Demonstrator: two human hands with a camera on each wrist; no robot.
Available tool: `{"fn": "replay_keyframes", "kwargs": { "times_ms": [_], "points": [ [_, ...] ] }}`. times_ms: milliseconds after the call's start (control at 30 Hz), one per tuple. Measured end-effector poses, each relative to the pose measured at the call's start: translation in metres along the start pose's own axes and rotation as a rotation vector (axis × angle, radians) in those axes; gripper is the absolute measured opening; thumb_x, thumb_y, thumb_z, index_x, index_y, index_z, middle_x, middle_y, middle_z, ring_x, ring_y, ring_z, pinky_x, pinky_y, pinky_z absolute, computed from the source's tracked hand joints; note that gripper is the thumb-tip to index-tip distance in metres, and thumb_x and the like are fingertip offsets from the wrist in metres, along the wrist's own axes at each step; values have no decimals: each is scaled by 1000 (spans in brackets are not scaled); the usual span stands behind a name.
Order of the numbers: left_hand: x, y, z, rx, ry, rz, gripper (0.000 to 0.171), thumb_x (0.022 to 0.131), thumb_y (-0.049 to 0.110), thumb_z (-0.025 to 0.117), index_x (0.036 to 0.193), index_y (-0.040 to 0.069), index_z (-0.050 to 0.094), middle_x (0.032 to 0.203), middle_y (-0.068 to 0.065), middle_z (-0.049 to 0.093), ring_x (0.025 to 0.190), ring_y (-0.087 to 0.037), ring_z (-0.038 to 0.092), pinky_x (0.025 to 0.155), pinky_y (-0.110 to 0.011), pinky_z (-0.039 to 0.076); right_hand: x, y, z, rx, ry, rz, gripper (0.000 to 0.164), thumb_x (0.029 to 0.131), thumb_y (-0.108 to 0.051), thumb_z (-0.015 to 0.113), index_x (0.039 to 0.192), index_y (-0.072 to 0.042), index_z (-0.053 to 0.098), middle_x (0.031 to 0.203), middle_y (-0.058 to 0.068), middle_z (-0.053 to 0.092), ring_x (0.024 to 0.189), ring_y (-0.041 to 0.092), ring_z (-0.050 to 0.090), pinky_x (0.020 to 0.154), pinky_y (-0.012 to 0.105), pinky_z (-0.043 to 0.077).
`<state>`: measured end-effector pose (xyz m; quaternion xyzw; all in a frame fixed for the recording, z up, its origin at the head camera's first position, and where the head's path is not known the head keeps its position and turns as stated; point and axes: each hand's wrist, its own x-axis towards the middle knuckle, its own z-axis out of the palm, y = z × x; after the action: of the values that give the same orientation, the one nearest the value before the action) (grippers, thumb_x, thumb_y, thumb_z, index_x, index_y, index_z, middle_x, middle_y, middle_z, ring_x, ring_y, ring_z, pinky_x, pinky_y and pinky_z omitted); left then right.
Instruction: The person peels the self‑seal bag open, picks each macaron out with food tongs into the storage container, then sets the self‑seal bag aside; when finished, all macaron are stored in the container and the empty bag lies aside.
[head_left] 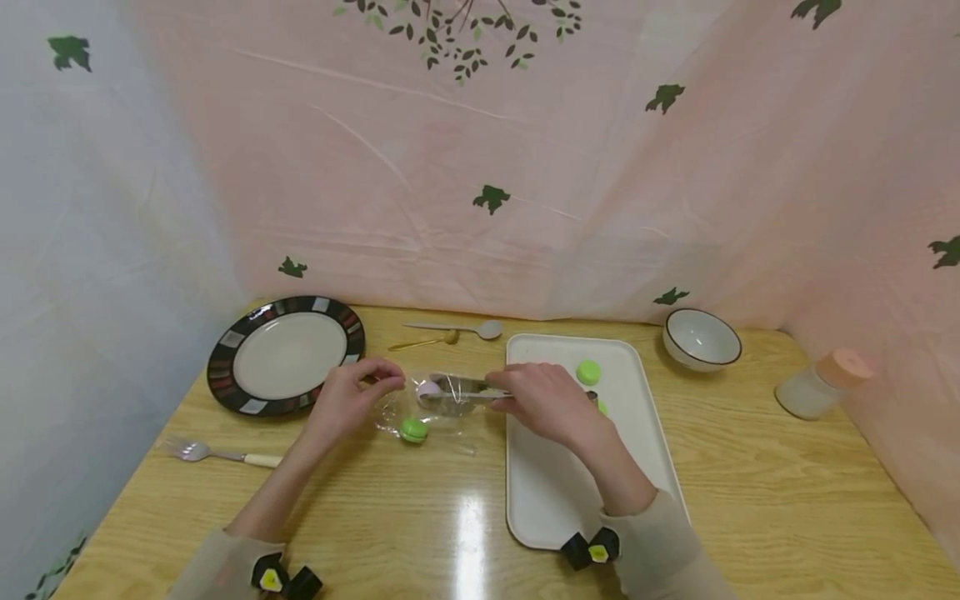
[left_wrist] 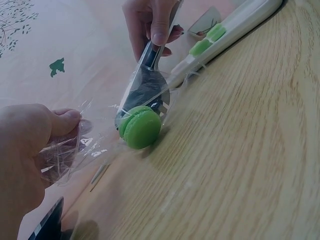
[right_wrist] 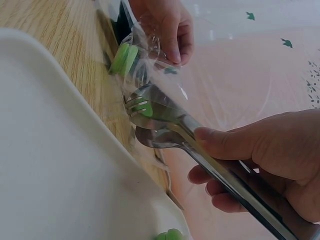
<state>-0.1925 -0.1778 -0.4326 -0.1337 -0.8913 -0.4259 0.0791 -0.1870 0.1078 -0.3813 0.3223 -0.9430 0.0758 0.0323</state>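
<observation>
My left hand pinches the edge of a clear plastic bag between thumb and fingers. A green macaron lies in the bag, low over the table. From the right, my right hand grips metal tongs, whose ends reach into the bag. At the tong tips in the head view is a pale lilac round piece; whether the tongs clamp it cannot be seen clearly. A green macaron sits on the white tray beneath my right arm, with another green piece partly hidden by the hand.
A dark-rimmed plate stands at the left, with a fork in front. Behind the bag lie a silver spoon and a small gold spoon. At the right are a white bowl and a pink-lidded jar.
</observation>
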Motion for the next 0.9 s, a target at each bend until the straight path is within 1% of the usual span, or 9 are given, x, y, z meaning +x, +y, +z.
{"fn": "replay_keyframes", "kwargs": {
  "times_ms": [200, 467, 633, 900],
  "points": [
    [0, -1, 0, -4, 3, 8, 7, 87, 27, 66, 92, 23, 69, 86, 8, 71, 81, -7, 64, 75, -26, 52, -2, 2, -1, -4, -10, -2, 10, 86, -31, 69, 91, -24, 65, 76, -12, 61, 57, 7, 45, 47, 20, 34],
    [-1, -1, 1, -6, -7, -10, 9, 87, 30, 66, 93, 23, 69, 87, 9, 72, 82, -8, 64, 75, -25, 52, -1, 1, -1, -1, -22, 3, 13, 85, -30, 70, 95, -21, 66, 80, -10, 64, 59, 6, 47, 50, 22, 37],
    [-3, -2, 1, -10, -8, -22, 8, 87, 29, 66, 92, 24, 69, 88, 9, 72, 83, -8, 64, 75, -25, 52, 0, -1, 0, 3, -13, -2, 16, 85, -30, 70, 97, -22, 67, 82, -10, 66, 60, 6, 48, 50, 22, 37],
    [-1, -2, 1, -20, -10, -10, 9, 87, 30, 66, 93, 24, 69, 88, 9, 72, 83, -8, 64, 75, -26, 52, -1, -1, 0, 11, -11, 12, 19, 85, -29, 70, 101, -22, 68, 84, -9, 68, 59, 5, 47, 50, 22, 37]
  ]
}}
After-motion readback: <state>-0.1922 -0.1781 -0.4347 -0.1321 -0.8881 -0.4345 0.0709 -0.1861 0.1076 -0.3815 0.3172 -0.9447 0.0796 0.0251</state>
